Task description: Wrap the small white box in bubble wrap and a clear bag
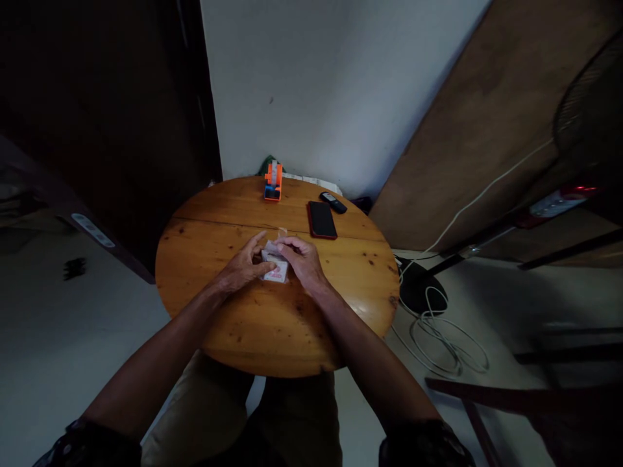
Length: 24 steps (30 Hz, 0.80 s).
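Note:
A small white box (276, 272) with pink print lies on the round wooden table (272, 331), near its middle. My left hand (246, 264) is around the box's left side, its thumb resting on the box and its index finger stretched away. From the right, my right hand (300, 257) pinches a thin, pale flap or wrapper at the far edge of the box. A bit of clear film sticks up just beyond the fingers. Whether the flap belongs to the box or to its wrapping cannot be told.
Beyond the hands stand an orange tape dispenser (273, 180), a dark phone with a red edge (322, 220) and a small black remote-like device (333, 202). A white wall rises behind the table. Coiled white cable (438, 340) and a fan's stand are on the right.

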Motion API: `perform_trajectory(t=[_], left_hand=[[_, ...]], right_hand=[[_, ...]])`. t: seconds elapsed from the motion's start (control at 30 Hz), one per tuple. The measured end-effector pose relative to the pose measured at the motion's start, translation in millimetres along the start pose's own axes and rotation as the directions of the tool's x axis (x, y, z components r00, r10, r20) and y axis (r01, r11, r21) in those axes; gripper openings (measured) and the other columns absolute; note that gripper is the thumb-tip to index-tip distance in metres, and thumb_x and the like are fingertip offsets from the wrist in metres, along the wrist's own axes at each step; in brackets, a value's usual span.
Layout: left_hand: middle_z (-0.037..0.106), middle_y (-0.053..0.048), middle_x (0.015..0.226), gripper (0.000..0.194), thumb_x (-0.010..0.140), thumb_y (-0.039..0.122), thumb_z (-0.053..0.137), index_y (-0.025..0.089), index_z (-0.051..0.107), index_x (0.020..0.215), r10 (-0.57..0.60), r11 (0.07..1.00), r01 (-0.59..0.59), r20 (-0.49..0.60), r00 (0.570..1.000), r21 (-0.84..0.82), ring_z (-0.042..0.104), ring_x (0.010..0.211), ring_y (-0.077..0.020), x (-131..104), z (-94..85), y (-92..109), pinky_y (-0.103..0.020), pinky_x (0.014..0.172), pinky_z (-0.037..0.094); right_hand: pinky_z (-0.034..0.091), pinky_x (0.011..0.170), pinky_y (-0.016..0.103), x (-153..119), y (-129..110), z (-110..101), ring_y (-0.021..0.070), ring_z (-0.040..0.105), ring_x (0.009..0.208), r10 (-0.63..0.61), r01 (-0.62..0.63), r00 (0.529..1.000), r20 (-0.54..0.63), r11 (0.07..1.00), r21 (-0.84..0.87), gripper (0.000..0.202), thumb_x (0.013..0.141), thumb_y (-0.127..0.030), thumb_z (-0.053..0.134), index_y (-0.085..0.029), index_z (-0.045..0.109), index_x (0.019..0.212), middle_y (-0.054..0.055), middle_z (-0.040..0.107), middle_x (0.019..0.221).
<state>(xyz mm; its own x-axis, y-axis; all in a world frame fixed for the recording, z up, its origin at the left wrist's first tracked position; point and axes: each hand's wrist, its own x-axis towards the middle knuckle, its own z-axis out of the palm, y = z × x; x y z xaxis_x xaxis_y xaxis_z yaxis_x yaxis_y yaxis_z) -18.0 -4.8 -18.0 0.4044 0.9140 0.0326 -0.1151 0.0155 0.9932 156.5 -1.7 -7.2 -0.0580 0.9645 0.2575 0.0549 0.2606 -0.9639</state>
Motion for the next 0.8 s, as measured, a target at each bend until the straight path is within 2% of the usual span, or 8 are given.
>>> perform_trajectory(t=[0.17,0.3,0.43,0.53,0.6,0.8], left_hand=[[0.063,-0.015,0.133,0.099,0.069,0.035,0.084,0.017,0.034,0.153,0.023,1.0,-0.024,-0.036,0.999,-0.005,0.063,0.112,-0.0248,4,-0.2,-4,-0.036,0.094,0.051],[0.064,-0.014,0.13,0.095,0.071,0.037,0.082,0.017,0.037,0.152,0.047,0.999,-0.047,-0.064,0.997,0.002,0.064,0.108,-0.0238,8,-0.7,-9,-0.033,0.089,0.052],[0.07,-0.006,0.099,0.09,0.076,0.041,0.076,0.015,0.036,0.152,0.023,0.995,-0.012,-0.116,0.993,0.1,0.065,0.082,-0.0171,11,-1.0,-9,-0.027,0.073,0.051],[0.063,0.002,0.074,0.078,0.079,0.04,0.072,0.014,0.046,0.147,0.088,0.955,-0.032,-0.18,0.98,0.296,0.057,0.066,-0.0132,12,-1.1,-9,-0.024,0.064,0.045],[0.06,0.003,0.069,0.07,0.08,0.039,0.069,0.013,0.051,0.143,0.125,0.924,-0.039,-0.204,0.971,0.381,0.054,0.064,-0.0133,12,-0.8,-9,-0.025,0.064,0.044],[0.072,-0.007,0.099,0.065,0.079,0.035,0.067,0.012,0.055,0.138,0.142,0.927,-0.041,-0.249,0.958,0.373,0.064,0.093,-0.0204,14,-0.6,-9,-0.032,0.087,0.05]], right_hand=[[0.054,0.084,0.035,-3,-2,0,0.0206,0.069,0.088,-0.062,0.06,0.998,-0.022,0.996,-0.063,0.017,0.08,-0.036,0.067,-0.022,0.075,0.085,0.004,0.076,0.093],[0.056,0.078,0.034,-4,2,-2,0.0211,0.07,0.088,-0.079,0.079,0.997,0.004,0.988,-0.135,0.023,0.084,-0.038,0.062,-0.022,0.076,0.092,0.004,0.076,0.096],[0.054,0.084,0.034,-1,7,-3,0.0216,0.07,0.089,-0.14,0.143,0.99,0.03,0.961,-0.237,0.022,0.084,-0.035,0.06,-0.022,0.077,0.09,0.005,0.077,0.097],[0.054,0.079,0.034,1,10,-2,0.0209,0.07,0.084,-0.133,0.14,0.99,0.045,0.946,-0.294,0.023,0.086,-0.033,0.058,-0.023,0.078,0.091,0.004,0.078,0.093],[0.053,0.076,0.033,1,10,-1,0.0201,0.069,0.08,-0.126,0.137,0.99,0.056,0.932,-0.336,0.024,0.087,-0.031,0.056,-0.023,0.078,0.092,0.004,0.077,0.09],[0.053,0.084,0.034,-2,9,-1,0.0214,0.07,0.09,-0.156,0.192,0.981,0.116,0.883,-0.429,0.024,0.09,-0.029,0.055,-0.026,0.078,0.098,0.004,0.078,0.097]])
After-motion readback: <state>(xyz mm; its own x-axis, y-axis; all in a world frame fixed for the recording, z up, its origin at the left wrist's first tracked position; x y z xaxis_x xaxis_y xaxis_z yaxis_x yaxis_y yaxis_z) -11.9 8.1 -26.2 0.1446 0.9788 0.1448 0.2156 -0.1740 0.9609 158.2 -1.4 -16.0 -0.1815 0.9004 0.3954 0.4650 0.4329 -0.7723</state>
